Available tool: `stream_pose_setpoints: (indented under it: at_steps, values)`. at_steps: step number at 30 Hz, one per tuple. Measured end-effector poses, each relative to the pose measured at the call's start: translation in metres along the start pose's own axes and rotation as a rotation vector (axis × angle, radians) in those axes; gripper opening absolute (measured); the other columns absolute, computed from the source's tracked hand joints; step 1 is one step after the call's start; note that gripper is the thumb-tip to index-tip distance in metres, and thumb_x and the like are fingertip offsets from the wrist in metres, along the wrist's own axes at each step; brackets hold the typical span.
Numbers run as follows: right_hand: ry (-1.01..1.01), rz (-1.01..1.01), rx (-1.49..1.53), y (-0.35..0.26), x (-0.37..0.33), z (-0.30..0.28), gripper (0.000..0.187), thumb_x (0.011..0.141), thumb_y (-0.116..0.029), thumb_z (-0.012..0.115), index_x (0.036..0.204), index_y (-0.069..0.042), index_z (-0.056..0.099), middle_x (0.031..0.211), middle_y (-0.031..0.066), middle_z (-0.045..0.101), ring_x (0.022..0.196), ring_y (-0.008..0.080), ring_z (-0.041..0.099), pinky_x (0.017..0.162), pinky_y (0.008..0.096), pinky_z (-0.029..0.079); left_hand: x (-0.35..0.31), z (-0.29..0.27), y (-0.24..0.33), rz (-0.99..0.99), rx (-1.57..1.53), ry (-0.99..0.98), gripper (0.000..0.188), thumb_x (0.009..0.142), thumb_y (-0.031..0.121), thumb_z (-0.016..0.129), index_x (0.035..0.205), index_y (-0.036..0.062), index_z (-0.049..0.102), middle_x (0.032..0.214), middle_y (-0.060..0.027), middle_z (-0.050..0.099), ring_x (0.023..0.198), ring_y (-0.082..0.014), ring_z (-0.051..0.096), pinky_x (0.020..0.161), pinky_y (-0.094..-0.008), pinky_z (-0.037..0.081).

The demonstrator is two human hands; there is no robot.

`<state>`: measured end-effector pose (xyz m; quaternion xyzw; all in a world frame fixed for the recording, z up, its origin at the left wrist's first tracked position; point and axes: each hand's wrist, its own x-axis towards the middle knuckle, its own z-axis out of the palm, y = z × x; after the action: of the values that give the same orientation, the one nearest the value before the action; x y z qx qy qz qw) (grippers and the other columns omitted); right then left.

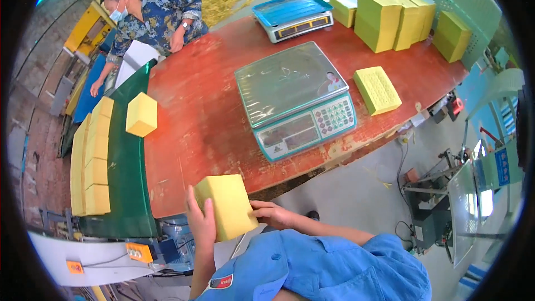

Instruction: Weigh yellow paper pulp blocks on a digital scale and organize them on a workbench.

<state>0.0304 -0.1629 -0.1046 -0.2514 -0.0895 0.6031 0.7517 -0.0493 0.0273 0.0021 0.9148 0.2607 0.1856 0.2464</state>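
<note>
A thick yellow block [227, 206], which looks like a stack of paper, is held upright between my two hands at the near edge of the red table. My left hand [204, 220] presses its left side, thumb and fingers pointing up. Against its lower right side lie the fingers of my right hand [274, 214]. Beyond my hands, a digital scale [290, 86] rests on the tabletop with a bare plate. To its right lies a perforated yellow block [378, 90]. A single yellow block [141, 115] sits at the table's left edge, by the green surface.
Rows of yellow blocks [96, 161] line the green surface [125, 189]. A second scale with a blue tray [292, 10] and several tall yellow stacks [379, 19] occupy the far side of the red table [189, 145]. A masked co-worker [153, 19] is at the far left.
</note>
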Motion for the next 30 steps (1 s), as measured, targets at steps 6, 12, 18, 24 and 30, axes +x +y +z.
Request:
stream_pose_setpoints:
  at_steps: [6,12,18,24,30]
  values:
    - [0.167,-0.689,-0.988,-0.105,-0.038,0.035,0.043,0.1,-0.03,0.052,0.133,-0.003,0.054,0.121,0.0128,0.057,0.116,0.0254,0.054,0.1,0.0391,0.042,0.043,0.036,-0.009,-0.275,-1.783,-0.583,0.044,0.101,0.032,0.048,0.132,0.0003,0.051,0.123,-0.0128,0.06,0.108,-0.0235,0.06,0.09,-0.0377,0.053]
    - [0.655,-1.159,-1.398,-0.251,-0.036,0.07,0.037,0.095,-0.022,0.055,0.128,-0.006,0.057,0.138,0.0209,0.049,0.13,0.0352,0.045,0.108,0.0402,0.035,0.165,0.104,0.17,0.075,-1.613,-0.458,0.045,0.095,0.015,0.061,0.136,0.0038,0.047,0.127,-0.01,0.056,0.117,-0.0202,0.055,0.097,-0.0354,0.048]
    - [0.805,-1.089,-1.561,-0.36,-0.036,0.034,0.037,0.095,-0.024,0.055,0.124,-0.003,0.06,0.133,0.0167,0.055,0.127,0.0297,0.049,0.106,0.035,0.038,0.228,0.159,0.247,-0.11,-1.861,-0.881,0.046,0.102,0.034,0.045,0.14,0.0081,0.042,0.137,-0.01,0.052,0.122,-0.0224,0.054,0.097,-0.0387,0.05]
    - [0.797,-0.796,-1.514,-0.38,-0.002,0.001,0.038,0.093,-0.025,0.055,0.125,-0.003,0.06,0.132,0.0173,0.055,0.127,0.0306,0.049,0.106,0.0371,0.038,0.23,0.147,0.193,-0.746,-1.876,-0.865,0.045,0.103,0.037,0.039,0.132,0.004,0.048,0.127,-0.0147,0.058,0.113,-0.0294,0.06,0.097,-0.0456,0.051]
    - [0.914,-0.698,-2.217,-0.349,0.004,0.034,0.042,0.08,-0.006,0.061,0.122,-0.005,0.062,0.135,0.0194,0.053,0.129,0.0376,0.046,0.108,0.0451,0.037,0.243,0.063,0.037,-0.354,-1.464,-0.914,0.039,0.096,0.026,0.059,0.126,0.0023,0.054,0.114,-0.0194,0.064,0.095,-0.0291,0.068,0.084,-0.0402,0.056]
